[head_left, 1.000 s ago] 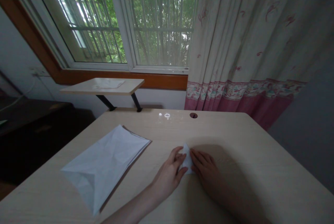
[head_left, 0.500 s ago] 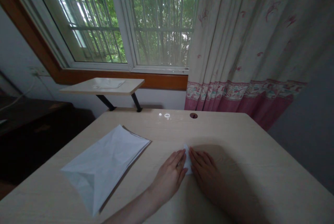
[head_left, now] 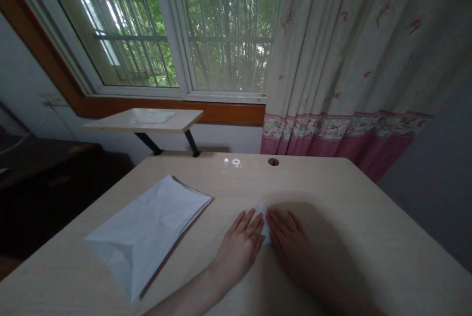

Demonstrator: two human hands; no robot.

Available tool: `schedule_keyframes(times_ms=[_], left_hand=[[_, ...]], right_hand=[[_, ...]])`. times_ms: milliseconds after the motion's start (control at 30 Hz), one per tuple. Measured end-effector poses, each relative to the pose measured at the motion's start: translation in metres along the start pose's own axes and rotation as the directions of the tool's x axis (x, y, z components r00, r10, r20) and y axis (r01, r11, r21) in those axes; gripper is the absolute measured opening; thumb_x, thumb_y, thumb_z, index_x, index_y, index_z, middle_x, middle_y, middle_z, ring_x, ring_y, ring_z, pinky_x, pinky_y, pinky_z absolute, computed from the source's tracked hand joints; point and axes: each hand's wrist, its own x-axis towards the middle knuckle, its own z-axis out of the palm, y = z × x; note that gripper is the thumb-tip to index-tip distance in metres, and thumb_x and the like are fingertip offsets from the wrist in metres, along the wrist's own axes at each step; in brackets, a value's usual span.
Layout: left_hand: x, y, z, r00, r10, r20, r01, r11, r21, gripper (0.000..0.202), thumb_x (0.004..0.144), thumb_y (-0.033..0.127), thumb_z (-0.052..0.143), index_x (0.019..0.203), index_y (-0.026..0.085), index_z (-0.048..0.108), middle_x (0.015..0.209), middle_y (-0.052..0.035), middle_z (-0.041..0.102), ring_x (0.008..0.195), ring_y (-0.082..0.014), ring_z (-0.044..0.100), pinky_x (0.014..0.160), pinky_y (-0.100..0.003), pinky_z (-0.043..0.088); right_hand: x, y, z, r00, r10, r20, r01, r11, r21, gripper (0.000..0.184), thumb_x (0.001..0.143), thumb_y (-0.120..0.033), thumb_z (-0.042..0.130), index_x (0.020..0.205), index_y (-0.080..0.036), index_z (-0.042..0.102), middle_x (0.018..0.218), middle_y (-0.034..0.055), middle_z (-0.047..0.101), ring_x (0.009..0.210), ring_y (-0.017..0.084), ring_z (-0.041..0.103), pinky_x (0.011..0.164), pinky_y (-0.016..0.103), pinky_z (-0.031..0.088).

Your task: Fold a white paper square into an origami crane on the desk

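A small folded piece of white paper [head_left: 264,222] lies on the light wooden desk [head_left: 332,198], mostly covered by my hands. My left hand [head_left: 239,247] lies flat on its left part, fingers stretched out and pressed down. My right hand [head_left: 285,240] lies flat on its right part, fingers also stretched forward. Only a narrow strip and the pointed top of the paper show between the two hands.
A stack of creased white sheets [head_left: 147,230] lies on the desk to the left. A cable hole [head_left: 273,161] sits near the far edge. A small raised shelf [head_left: 143,122] stands behind the desk, under the window. A patterned curtain [head_left: 350,60] hangs at the right.
My left hand has flattened and slid over the small paper, covering more of it. My right hand stays pressed on the other side.
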Motion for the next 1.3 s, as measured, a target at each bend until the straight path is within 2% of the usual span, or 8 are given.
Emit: schedule_keyframes(times_ms=[333,500,600,733,867,1000,1100,1300], left_hand=[[0.001,-0.003,-0.006,0.999,0.002,0.047,-0.001,1.000,-0.014,0.035,0.096,0.033,0.046,0.126,0.018,0.057,0.133,-0.0063,0.056,0.127,-0.0262,0.047,0.106,-0.046,0.038],[0.004,-0.015,-0.013,0.991,0.100,0.094,-0.096,0.994,-0.048,0.043,0.093,0.045,0.052,0.128,0.020,0.055,0.132,-0.0048,0.057,0.126,-0.0245,0.048,0.108,-0.045,0.033],[0.004,-0.019,-0.010,0.989,0.145,0.036,-0.144,0.989,-0.018,0.039,0.093,0.044,0.052,0.124,0.021,0.057,0.127,-0.0049,0.061,0.121,-0.0225,0.051,0.109,-0.043,0.030],[0.004,-0.017,-0.005,0.978,0.206,-0.033,-0.204,0.977,0.056,0.033,0.093,0.040,0.053,0.116,0.017,0.061,0.117,-0.0063,0.066,0.106,-0.0209,0.058,0.099,-0.037,0.038],[0.006,-0.014,-0.010,0.974,0.226,-0.002,-0.225,0.969,0.100,0.028,0.095,0.035,0.052,0.112,0.015,0.061,0.105,-0.0071,0.069,0.095,-0.0208,0.061,0.086,-0.035,0.044],[0.007,-0.014,-0.015,0.972,0.234,-0.033,-0.229,0.966,0.116,0.029,0.098,0.033,0.045,0.114,0.014,0.061,0.104,-0.0077,0.069,0.092,-0.0208,0.062,0.081,-0.034,0.046],[0.007,-0.014,-0.015,0.965,0.247,-0.082,-0.237,0.965,0.113,0.030,0.100,0.031,0.041,0.114,0.014,0.061,0.106,-0.0081,0.069,0.090,-0.0193,0.063,0.079,-0.032,0.046],[0.006,-0.015,-0.015,0.964,0.242,-0.114,-0.227,0.965,0.130,0.028,0.097,0.033,0.047,0.113,0.014,0.062,0.106,-0.0074,0.069,0.090,-0.0212,0.063,0.077,-0.034,0.047]], right_hand=[[-0.002,0.003,0.002,0.997,0.001,0.071,-0.004,0.999,0.038,0.059,0.081,-0.006,0.037,0.139,-0.014,0.042,0.143,0.0084,0.042,0.132,0.024,0.037,0.107,0.048,0.033],[-0.002,0.006,0.000,0.996,0.005,0.084,-0.016,0.990,0.138,0.060,0.082,-0.004,0.035,0.140,-0.016,0.040,0.144,0.0080,0.042,0.133,0.022,0.036,0.108,0.045,0.032],[-0.001,0.007,-0.001,0.997,0.020,0.078,-0.035,0.980,0.198,0.056,0.086,-0.007,0.034,0.139,-0.018,0.042,0.142,0.0066,0.044,0.133,0.021,0.036,0.109,0.046,0.032],[-0.001,0.006,0.002,0.993,0.105,0.050,-0.114,0.954,0.277,0.048,0.091,-0.015,0.035,0.138,-0.019,0.045,0.138,0.0074,0.050,0.130,0.021,0.041,0.107,0.044,0.035],[-0.001,0.005,0.003,0.984,0.175,-0.011,-0.162,0.928,0.335,0.043,0.093,-0.021,0.037,0.136,-0.017,0.046,0.135,0.0101,0.053,0.127,0.022,0.043,0.105,0.044,0.037],[0.002,0.002,-0.001,0.952,0.301,-0.056,-0.251,0.873,0.418,0.027,0.092,-0.023,0.040,0.113,-0.016,0.056,0.113,0.0126,0.061,0.110,0.024,0.053,0.095,0.043,0.045],[0.004,0.001,-0.006,0.947,0.319,-0.037,-0.268,0.848,0.458,0.017,0.093,-0.025,0.043,0.089,-0.020,0.058,0.099,0.0095,0.060,0.098,0.023,0.055,0.089,0.041,0.047],[0.005,0.007,-0.007,0.962,0.272,-0.024,-0.216,0.811,0.544,0.018,0.093,-0.025,0.046,0.081,-0.021,0.059,0.092,0.0054,0.059,0.093,0.021,0.054,0.086,0.038,0.045]])
